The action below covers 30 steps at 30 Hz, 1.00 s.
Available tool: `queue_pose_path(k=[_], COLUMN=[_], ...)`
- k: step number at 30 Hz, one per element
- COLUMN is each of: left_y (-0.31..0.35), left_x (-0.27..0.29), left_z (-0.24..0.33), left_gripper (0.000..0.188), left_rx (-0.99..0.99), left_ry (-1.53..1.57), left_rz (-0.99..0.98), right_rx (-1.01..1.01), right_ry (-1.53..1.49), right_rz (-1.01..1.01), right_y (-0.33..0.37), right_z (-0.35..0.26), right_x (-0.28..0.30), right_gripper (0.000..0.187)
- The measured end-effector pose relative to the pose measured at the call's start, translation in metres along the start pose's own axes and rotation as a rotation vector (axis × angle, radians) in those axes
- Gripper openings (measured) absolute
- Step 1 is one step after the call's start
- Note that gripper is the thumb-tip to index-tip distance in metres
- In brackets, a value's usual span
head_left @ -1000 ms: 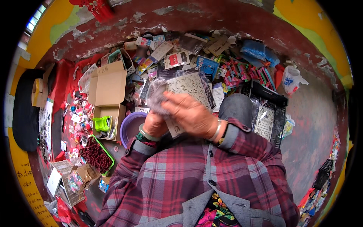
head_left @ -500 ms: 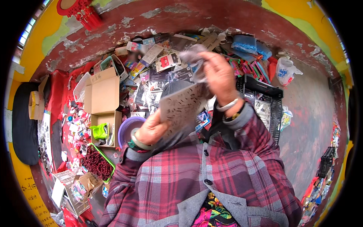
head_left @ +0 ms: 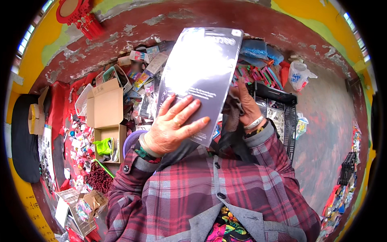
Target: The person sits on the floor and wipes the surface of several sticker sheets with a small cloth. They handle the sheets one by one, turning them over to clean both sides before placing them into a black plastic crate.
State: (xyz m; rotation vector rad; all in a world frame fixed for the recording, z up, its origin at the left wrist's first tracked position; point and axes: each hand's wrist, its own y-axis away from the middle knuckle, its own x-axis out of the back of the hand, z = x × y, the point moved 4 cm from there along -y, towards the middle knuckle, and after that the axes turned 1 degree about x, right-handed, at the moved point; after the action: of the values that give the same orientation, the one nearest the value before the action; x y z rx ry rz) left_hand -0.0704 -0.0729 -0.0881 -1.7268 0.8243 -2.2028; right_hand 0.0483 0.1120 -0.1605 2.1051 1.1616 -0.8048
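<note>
Before you runs the wall (head_left: 209, 16), dark red and peeling, with yellow and green paint above. The grey floor (head_left: 322, 129) shows at your right, stained with red. Your plaid jacket (head_left: 181, 181) fills the lower part of the view.

The card (head_left: 197, 88), dark, glossy and printed in pale letters, is raised in front of you over the heap of packages, its top leaning right; strong glare whitens its upper half. To the left stands the open box (head_left: 105, 104), flap up, with a bright green item (head_left: 104, 146) inside. To the right is the black crate (head_left: 289, 121), with flat packs in it.

Your left hand (head_left: 171, 127) lies on the card's lower left face, its fingers spread, thumb apart. Your right hand (head_left: 250, 111) is just beside the card's right edge, against the cloth (head_left: 234, 105); its fingers are partly hidden, so you cannot tell whether they pinch it.

Dark red beads (head_left: 98, 179) lie at your lower left, a white bag (head_left: 299, 76) beyond the crate, and part of the purple basin (head_left: 131, 141) shows near your left sleeve. A pale bangle (head_left: 254, 123) circles your right wrist.
</note>
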Motion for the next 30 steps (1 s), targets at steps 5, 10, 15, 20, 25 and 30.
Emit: queue_pose_path(k=[5, 10, 15, 20, 25, 30], left_y=[0.008, 0.024, 0.048, 0.061, 0.02, 0.03], left_x=[-0.014, -0.021, -0.025, -0.072, -0.077, -0.089], left_z=[0.0, -0.008, -0.046, -0.057, -0.04, -0.05], left_gripper=[0.041, 0.043, 0.073, 0.073, 0.054, 0.031], left_rx=[-0.051, -0.05, 0.479, 0.866, 0.779, 1.028], left_ry=[-0.031, -0.148, 0.196, 2.01, 2.27, 2.175], left_rz=[-0.145, -0.183, 0.429, 0.773, 0.707, 0.697], right_rx=[0.062, 0.02, 0.158, 0.201, 0.168, -0.001], right_ry=[-0.096, 0.17, 0.026, -0.05, -0.063, 0.303], right_rz=[-0.081, -0.013, 0.166, 0.217, 0.22, 0.144], right_y=[0.007, -0.003, -0.008, -0.002, 0.007, 0.033], right_z=[-0.013, -0.012, -0.007, -0.01, 0.005, -0.001], right_x=[-0.025, 0.002, 0.026, 0.021, 0.031, 0.021], right_gripper=[0.037, 0.015, 0.007, 0.009, 0.01, 0.023])
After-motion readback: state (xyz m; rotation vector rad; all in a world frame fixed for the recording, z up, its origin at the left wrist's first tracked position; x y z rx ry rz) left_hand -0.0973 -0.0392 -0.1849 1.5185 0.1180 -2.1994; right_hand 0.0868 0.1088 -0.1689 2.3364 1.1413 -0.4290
